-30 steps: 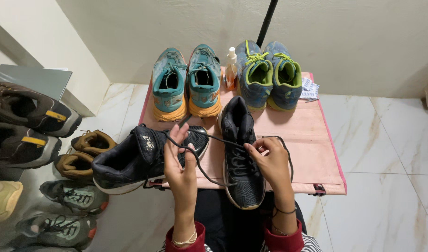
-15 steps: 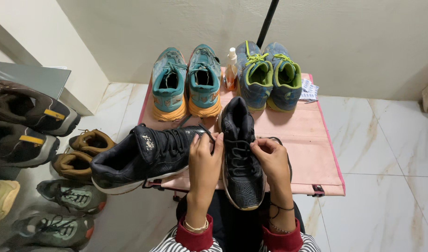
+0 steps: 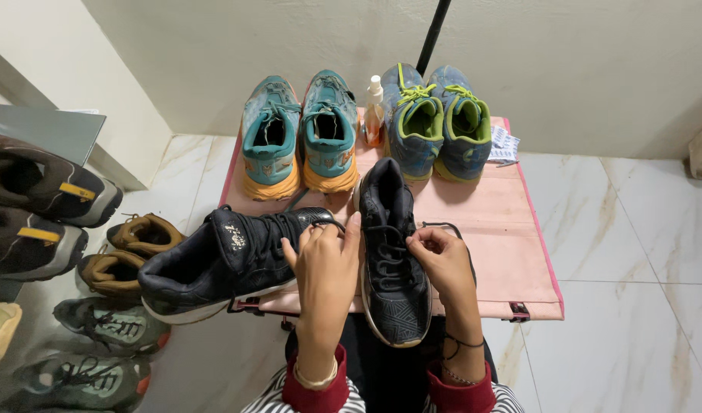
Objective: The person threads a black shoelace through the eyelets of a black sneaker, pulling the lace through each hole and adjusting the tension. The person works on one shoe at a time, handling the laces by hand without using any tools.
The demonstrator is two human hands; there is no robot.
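While a tipped black sneaker lies on its side at the pink mat's left edge, the left hand hovers just beside it, its grip pinched shut on a black lace. Right of that hand, a second black sneaker stands sole-down, toe pointing toward the person. Farther right, the right hand has its grip closed on the lace's other end.
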